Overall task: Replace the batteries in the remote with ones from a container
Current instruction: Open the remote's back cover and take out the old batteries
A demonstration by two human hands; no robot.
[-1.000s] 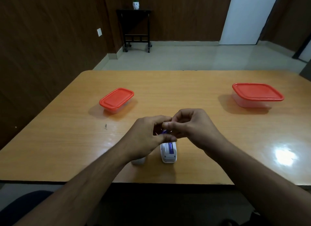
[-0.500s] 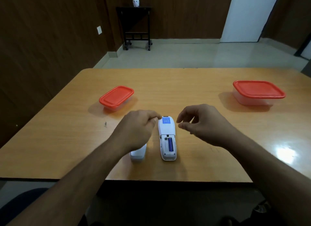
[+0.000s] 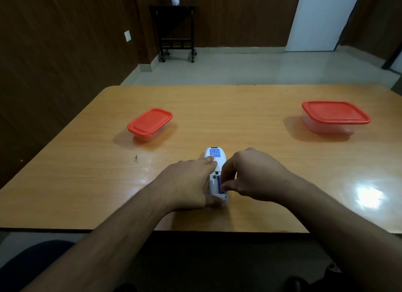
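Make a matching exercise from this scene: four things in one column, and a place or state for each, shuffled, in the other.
Things:
1. remote
2. left hand
3. right hand
4. larger container

Places or states:
A. far right of the table, red lid on
B. lies back up, battery bay open
C. fingertips at the blue battery in the bay
D. steadies the remote from its left side

Pairs: 1-B, 2-D, 3-C, 4-A

Both forearms are bare, with no sleeves, watch or rings visible on the left hand [image 3: 187, 183] or right hand [image 3: 256, 174].
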